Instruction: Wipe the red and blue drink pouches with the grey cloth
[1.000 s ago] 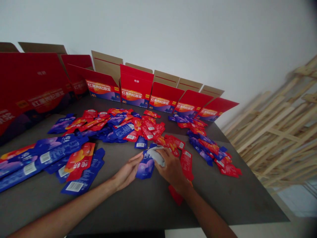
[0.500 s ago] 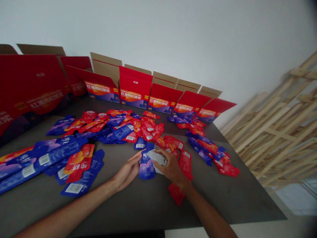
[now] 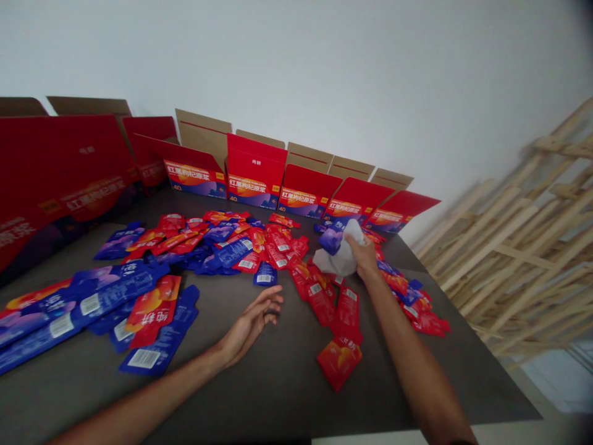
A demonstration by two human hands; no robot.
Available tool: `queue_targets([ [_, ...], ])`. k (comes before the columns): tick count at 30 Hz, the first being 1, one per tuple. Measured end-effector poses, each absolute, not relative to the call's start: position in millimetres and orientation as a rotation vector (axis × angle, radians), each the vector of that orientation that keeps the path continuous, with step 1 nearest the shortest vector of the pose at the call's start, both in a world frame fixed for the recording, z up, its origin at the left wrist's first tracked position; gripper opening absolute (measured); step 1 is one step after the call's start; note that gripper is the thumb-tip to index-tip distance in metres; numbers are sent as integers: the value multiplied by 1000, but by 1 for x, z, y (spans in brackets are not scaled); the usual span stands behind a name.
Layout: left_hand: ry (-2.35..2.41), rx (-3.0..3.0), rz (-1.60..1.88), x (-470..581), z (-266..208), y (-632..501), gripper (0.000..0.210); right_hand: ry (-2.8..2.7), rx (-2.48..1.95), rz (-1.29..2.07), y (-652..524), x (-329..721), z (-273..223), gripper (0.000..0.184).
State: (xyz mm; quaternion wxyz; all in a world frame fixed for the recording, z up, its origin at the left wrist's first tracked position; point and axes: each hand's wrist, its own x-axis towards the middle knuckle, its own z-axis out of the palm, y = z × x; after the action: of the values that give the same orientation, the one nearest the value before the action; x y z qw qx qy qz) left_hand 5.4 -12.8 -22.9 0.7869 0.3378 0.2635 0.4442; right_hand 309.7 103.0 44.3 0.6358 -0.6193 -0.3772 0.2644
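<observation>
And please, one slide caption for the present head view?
Right hand holding a white cloth against a blue pouch, left hand empty, before open red cartons.

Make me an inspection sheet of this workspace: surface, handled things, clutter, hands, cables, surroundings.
Surface: dark grey table, flat, bearing many pouches.
Handled things: white cloth gripped; blue pouch against it, whether also gripped unclear.
Clutter: red and blue pouches in overlapping heaps at centre, left and right.
Left hand: fingers loosely open, holding nothing, near the table's middle.
Right hand: closed on the cloth, toward the boxes.
Cables: nothing seen.
Surroundings: red boxes with raised flaps along the back; pale wall behind; wooden slatted frames at right.
</observation>
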Motion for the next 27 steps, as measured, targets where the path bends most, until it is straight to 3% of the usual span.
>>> queue_targets([
  [6,565,709,966,6,-21,-13,35,-580,-1503,580,181,361,50,23],
  [11,567,691,966,5,-20,-13,35,-460,-1570,664,209,382,29,30],
  [18,556,702,939,5,-21,-13,35,-437,-1575,700,217,392,14,33],
  [27,641,1134,922,3,-25,-10,32,-622,-1424,623,185,358,38,18],
])
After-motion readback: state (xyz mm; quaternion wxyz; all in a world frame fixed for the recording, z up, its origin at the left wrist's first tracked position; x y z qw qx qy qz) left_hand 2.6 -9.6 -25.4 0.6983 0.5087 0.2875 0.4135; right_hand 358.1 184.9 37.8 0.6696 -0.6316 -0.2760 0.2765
